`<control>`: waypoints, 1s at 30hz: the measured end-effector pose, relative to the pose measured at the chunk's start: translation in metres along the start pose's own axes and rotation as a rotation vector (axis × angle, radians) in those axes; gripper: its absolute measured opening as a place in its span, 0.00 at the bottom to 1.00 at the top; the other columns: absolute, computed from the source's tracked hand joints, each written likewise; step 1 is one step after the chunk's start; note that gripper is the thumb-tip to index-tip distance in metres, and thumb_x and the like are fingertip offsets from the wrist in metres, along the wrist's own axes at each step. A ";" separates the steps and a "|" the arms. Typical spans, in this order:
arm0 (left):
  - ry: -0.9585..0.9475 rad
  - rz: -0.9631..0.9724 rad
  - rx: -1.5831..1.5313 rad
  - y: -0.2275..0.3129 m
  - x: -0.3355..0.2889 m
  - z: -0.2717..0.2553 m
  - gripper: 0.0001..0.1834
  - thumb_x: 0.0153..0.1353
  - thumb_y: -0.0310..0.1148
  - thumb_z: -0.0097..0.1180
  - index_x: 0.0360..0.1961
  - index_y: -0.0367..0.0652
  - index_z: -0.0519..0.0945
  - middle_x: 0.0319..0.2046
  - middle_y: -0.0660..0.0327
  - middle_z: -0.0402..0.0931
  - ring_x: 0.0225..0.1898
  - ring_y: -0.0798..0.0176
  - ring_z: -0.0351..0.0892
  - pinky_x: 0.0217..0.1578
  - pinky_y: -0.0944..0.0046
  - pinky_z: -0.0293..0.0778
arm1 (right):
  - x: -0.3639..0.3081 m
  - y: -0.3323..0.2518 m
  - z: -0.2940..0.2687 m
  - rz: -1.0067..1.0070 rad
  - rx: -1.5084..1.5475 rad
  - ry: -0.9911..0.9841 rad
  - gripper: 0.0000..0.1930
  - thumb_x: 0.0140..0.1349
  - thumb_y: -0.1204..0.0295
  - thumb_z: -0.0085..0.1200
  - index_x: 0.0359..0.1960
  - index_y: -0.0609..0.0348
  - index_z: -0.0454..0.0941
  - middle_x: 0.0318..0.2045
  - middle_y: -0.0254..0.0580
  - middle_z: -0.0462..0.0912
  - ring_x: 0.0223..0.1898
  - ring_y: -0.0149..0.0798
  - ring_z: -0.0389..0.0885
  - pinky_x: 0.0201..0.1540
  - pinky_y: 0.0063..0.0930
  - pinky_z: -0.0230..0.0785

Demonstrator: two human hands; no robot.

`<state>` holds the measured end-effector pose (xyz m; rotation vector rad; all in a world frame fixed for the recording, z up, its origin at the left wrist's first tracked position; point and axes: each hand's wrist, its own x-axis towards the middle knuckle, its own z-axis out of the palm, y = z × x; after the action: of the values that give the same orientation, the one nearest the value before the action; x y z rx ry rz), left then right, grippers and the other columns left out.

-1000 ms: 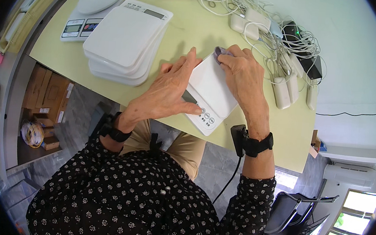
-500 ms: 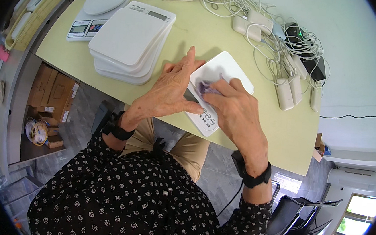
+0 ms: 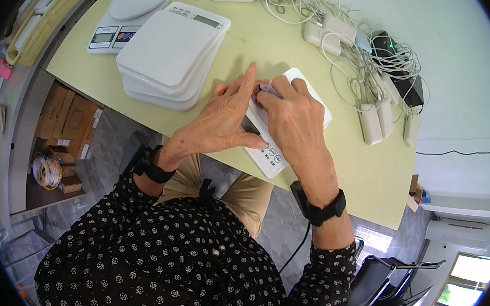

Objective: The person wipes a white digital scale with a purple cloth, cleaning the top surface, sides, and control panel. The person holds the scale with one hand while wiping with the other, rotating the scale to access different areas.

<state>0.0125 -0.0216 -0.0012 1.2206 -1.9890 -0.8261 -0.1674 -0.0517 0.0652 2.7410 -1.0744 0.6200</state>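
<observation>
A white kitchen scale (image 3: pixel 268 167) lies slanted on the table between my hands, its buttons toward me. My left hand (image 3: pixel 219 118) holds its left side, with the thumb over the panel beside the dark display and the fingers against the far left edge. Bunched in the fingers of my right hand (image 3: pixel 299 117) is a purple-grey cloth (image 3: pixel 268 89), pressed on the scale's top near its left edge. The right hand hides much of the weighing surface. To the left stands a stack of white scales (image 3: pixel 161 46).
Behind the stack sits another scale with a round plate (image 3: pixel 139 1). White power banks (image 3: pixel 370 122) and tangled cables (image 3: pixel 390 58) lie along the right and far side of the pale yellow table (image 3: pixel 359 175). A yellow basket (image 3: pixel 50 13) stands on the left shelf.
My right hand has moved the cloth left and away from me across the scale's top, toward its far left edge. My left hand stays on the scale.
</observation>
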 end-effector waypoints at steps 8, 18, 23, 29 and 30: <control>-0.002 0.013 -0.011 0.004 -0.002 -0.004 0.73 0.48 0.55 0.78 0.80 0.29 0.41 0.76 0.39 0.59 0.74 0.42 0.58 0.75 0.49 0.46 | 0.013 0.032 0.015 0.147 -0.105 0.095 0.07 0.56 0.74 0.61 0.33 0.49 0.90 0.35 0.35 0.81 0.39 0.45 0.80 0.34 0.38 0.79; -0.015 0.050 0.102 0.001 -0.001 0.000 0.61 0.53 0.58 0.73 0.78 0.32 0.58 0.75 0.38 0.60 0.80 0.39 0.49 0.74 0.49 0.45 | -0.012 0.064 0.004 0.279 -0.250 0.022 0.10 0.59 0.75 0.61 0.39 0.46 0.91 0.37 0.34 0.81 0.39 0.47 0.81 0.37 0.43 0.78; 0.005 0.057 0.126 0.002 0.000 0.001 0.60 0.52 0.56 0.74 0.77 0.33 0.60 0.74 0.38 0.63 0.80 0.41 0.51 0.73 0.49 0.46 | -0.047 0.058 -0.017 0.327 -0.231 0.018 0.12 0.59 0.78 0.59 0.41 0.48 0.90 0.38 0.38 0.81 0.39 0.48 0.80 0.37 0.44 0.77; 0.016 0.049 0.138 0.003 0.000 0.002 0.60 0.51 0.55 0.76 0.77 0.34 0.61 0.73 0.39 0.63 0.79 0.41 0.52 0.73 0.50 0.47 | -0.068 0.004 -0.030 0.270 -0.182 0.035 0.13 0.54 0.81 0.58 0.40 0.55 0.87 0.37 0.39 0.79 0.39 0.48 0.79 0.35 0.41 0.79; 0.006 0.032 0.141 0.003 0.000 0.002 0.60 0.51 0.55 0.76 0.77 0.34 0.61 0.73 0.40 0.64 0.79 0.41 0.52 0.73 0.50 0.47 | -0.068 -0.007 -0.031 0.254 -0.161 0.025 0.11 0.53 0.81 0.59 0.38 0.57 0.86 0.36 0.39 0.78 0.39 0.48 0.79 0.37 0.40 0.80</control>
<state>0.0093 -0.0204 0.0003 1.2643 -2.0860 -0.6756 -0.2181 0.0039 0.0649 2.4758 -1.4143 0.5692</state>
